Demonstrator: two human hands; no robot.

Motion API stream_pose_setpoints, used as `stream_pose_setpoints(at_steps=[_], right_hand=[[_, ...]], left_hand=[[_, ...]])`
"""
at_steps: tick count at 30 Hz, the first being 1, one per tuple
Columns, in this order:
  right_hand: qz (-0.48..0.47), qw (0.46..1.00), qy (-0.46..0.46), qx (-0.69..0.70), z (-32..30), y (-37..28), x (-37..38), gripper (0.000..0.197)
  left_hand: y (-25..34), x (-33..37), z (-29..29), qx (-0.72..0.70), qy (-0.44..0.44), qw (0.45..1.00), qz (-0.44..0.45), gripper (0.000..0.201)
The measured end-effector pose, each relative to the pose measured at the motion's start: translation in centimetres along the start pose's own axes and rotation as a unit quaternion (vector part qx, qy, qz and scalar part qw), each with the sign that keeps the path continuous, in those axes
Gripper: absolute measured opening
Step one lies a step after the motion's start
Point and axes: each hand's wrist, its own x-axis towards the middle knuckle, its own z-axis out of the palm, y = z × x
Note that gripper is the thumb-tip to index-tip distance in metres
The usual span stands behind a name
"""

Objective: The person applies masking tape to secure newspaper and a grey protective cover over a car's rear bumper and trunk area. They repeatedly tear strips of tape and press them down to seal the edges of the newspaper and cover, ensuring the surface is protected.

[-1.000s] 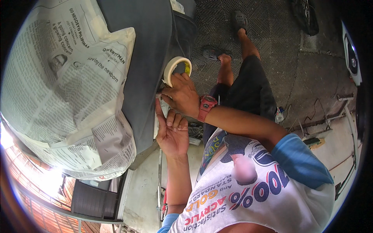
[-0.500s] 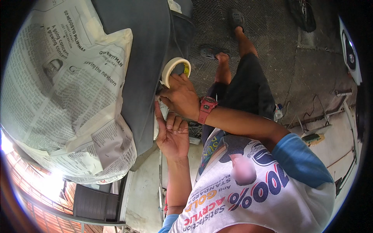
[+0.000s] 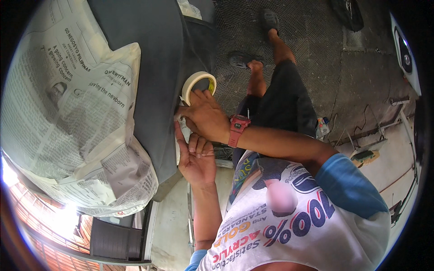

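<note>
My right hand (image 3: 207, 118), with a red watch (image 3: 239, 130) on its wrist, is closed, and a roll of masking tape (image 3: 186, 93) hangs on its fingers. Its thumb and fingertips meet at the edge of a dark grey panel (image 3: 156, 90). Just below, my left hand (image 3: 197, 165) shows its palm. One digit stretches up along that edge while the other fingers curl in. Whatever it pinches is hidden at the edge. A white strip (image 3: 182, 122) shows between the two hands.
Taped newspaper sheets (image 3: 77, 104) cover the rounded part at the left. Dark textured matting (image 3: 312, 49) lies under my feet. A small bottle (image 3: 322, 128) and a brush-like thing (image 3: 364, 158) are at the right. Part of a white vehicle (image 3: 406, 58) stands at the far right edge.
The view has shifted a little, so panel, newspaper and tape roll sit further left. Both hands keep almost the same pose at the panel edge.
</note>
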Motion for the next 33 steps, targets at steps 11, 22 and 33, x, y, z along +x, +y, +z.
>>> stream_pose_setpoints(at_steps=[11,22,33], right_hand=[[-0.002,0.998,-0.008,0.058,0.0,0.6,-1.0,0.040],[-0.028,0.996,-0.025,0.079,-0.2,1.3,-1.5,0.042],[-0.077,0.997,-0.008,-0.002,-1.5,0.4,-1.5,0.038]], left_hand=[[-0.3,0.2,0.5,-0.001,0.015,1.000,0.019,0.061],[-0.2,0.8,-0.8,0.192,0.092,0.974,0.078,0.057],[-2.1,1.1,-0.8,0.611,0.133,0.755,0.194,0.059]])
